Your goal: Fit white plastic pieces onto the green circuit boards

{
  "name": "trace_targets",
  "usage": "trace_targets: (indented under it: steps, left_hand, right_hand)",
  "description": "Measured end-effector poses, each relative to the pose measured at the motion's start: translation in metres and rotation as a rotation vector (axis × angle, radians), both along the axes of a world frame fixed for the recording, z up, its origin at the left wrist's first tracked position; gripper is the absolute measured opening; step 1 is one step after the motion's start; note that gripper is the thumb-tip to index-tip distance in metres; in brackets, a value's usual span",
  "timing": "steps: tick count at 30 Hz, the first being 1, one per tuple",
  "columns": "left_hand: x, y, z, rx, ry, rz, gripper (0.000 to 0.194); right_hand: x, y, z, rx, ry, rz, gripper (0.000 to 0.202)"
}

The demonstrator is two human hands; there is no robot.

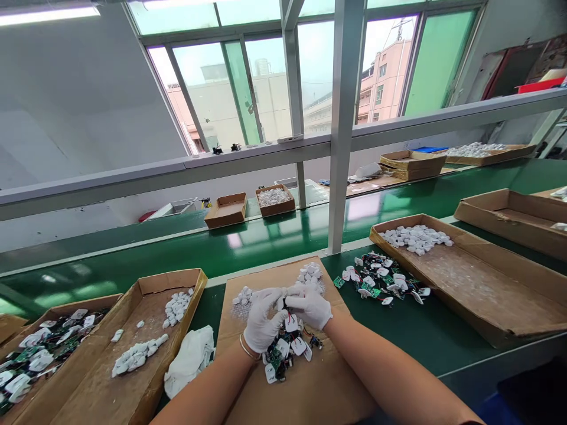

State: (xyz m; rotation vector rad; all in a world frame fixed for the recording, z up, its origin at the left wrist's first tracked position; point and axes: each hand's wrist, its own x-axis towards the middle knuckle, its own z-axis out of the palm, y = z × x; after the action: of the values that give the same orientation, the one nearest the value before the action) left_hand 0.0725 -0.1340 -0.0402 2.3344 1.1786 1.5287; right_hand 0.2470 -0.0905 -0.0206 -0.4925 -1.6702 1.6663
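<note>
Both of my hands wear white gloves and meet over a brown cardboard sheet (248, 401). My left hand (262, 323) is closed, thumb and fingers pinching a small white plastic part (280, 303). My right hand (313, 308) is closed at the same part from the other side, where a dark bit and thin wires show; its fingertips partly hide it. Just below the hands lies a pile of green circuit boards (283, 348) with white plastic pieces and red and black wires. Small white caps sit behind, in a left heap (243, 296) and a right heap (310, 273).
Left of the sheet are a crumpled white cloth (190, 357), a cardboard tray (84, 392) with white caps, and a box of wired boards (39, 348). On the right, more wired boards (385, 277) lie beside a large tray (478, 301). A grey post (339, 147) rises ahead.
</note>
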Motion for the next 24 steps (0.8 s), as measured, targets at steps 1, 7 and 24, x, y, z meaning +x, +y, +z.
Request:
trace_targets:
  steps: [1,7,24]
  left_hand:
    - [-0.002,0.001,0.0,-0.019,0.015,-0.022,0.044]
    - [-0.008,0.007,0.001,-0.176,-0.025,-0.101,0.041]
    - [-0.01,0.01,0.017,-0.187,0.115,-0.121,0.041]
  right_hand:
    - [0.001,0.0,0.0,-0.044,0.037,0.012,0.03]
    - [0.0,0.001,-0.004,-0.158,0.078,-0.014,0.02]
    - [-0.009,-0.003,-0.007,-0.275,0.229,0.109,0.029]
